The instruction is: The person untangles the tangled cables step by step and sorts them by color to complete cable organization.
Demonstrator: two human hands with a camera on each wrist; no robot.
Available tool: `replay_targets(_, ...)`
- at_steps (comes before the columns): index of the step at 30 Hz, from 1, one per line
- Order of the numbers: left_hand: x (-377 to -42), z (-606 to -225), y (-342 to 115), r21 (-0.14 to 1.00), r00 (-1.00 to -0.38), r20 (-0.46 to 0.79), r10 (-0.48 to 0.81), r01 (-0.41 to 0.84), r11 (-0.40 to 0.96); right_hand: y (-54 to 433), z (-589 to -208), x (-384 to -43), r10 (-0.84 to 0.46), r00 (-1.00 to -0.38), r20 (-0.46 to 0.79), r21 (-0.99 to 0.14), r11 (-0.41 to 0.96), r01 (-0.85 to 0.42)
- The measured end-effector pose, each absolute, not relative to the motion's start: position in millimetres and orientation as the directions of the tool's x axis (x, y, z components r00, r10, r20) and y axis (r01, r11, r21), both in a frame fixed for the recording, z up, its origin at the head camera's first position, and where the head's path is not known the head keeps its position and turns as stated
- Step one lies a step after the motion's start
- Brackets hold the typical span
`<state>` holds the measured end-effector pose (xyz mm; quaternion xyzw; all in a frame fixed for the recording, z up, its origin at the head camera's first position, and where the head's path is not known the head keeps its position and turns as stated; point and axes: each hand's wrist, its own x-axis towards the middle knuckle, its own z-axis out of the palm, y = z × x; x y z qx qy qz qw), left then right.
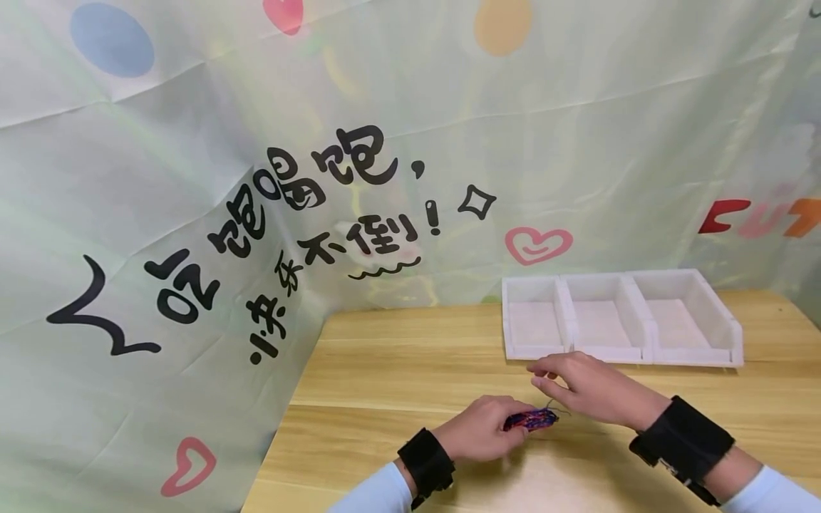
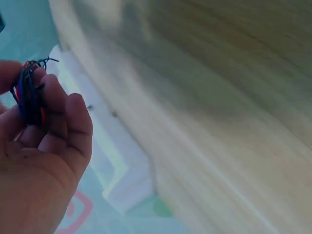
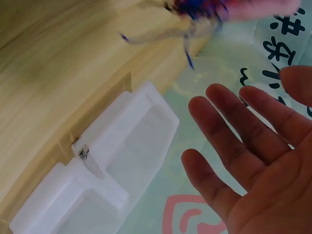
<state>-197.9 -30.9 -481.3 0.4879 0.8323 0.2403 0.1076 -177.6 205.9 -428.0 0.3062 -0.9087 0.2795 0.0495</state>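
Observation:
A bundle of thin red, blue and dark wires (image 1: 534, 420) is in my left hand (image 1: 484, 429), held between thumb and fingers. In the left wrist view the bundle (image 2: 30, 100) lies against the curled fingers, loose ends poking out past them. My right hand (image 1: 586, 388) is just right of the bundle and holds nothing. Its fingers (image 3: 234, 136) are spread and slightly bent in the right wrist view, apart from the wires (image 3: 195, 9), whose loose ends dangle at the top of that view.
Behind my hands, a white tray (image 1: 695, 356) with three compartments stands at the back right of the wooden table (image 1: 385, 370). A pale printed curtain (image 1: 609, 157) with hearts and black lettering hangs behind and to the left.

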Motion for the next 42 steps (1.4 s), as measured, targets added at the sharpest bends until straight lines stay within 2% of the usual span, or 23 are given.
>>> replay_targets(3,-199,-474,-32,0.558,-0.551,0.092,0.83,0.719,0.415,204,-430,-175,-0.543,-0.79,0.283,-0.506,0.616,-0.604)
replay_targets(7,-199,-463,-32,0.674,-0.653,0.134,0.745,0.611,0.415,200,-434,-172,-0.559,-0.769,0.311,-0.539,0.563,-0.627)
replay_targets(10,-199,-457,-32,0.756,-0.717,0.177,0.674,0.538,0.373,198,-437,-170,-0.562,-0.753,0.343,-0.523,0.551,-0.65)
replay_targets(13,-198,-453,-33,0.792,-0.752,0.228,0.618,0.513,0.332,197,-439,-169,-0.559,-0.739,0.376,-0.498,0.551,-0.67)
replay_targets(21,-197,-453,-32,0.84,-0.803,0.347,0.484,0.496,0.221,189,-443,-169,-0.543,-0.719,0.433,-0.474,0.542,-0.695)
replay_targets(30,-194,-447,-19,0.905,-0.83,0.369,0.418,0.424,0.043,178,-445,-166,-0.467,-0.689,0.554,-0.483,0.494,-0.723)
replay_targets(38,-193,-441,-6,0.947,-0.875,0.281,0.393,0.32,0.036,170,-446,-163,-0.409,-0.68,0.609,-0.497,0.472,-0.728)
replay_targets(42,-193,-440,-3,0.926,-0.872,0.298,0.389,0.364,0.105,168,-446,-161,-0.383,-0.7,0.602,-0.465,0.545,-0.698)
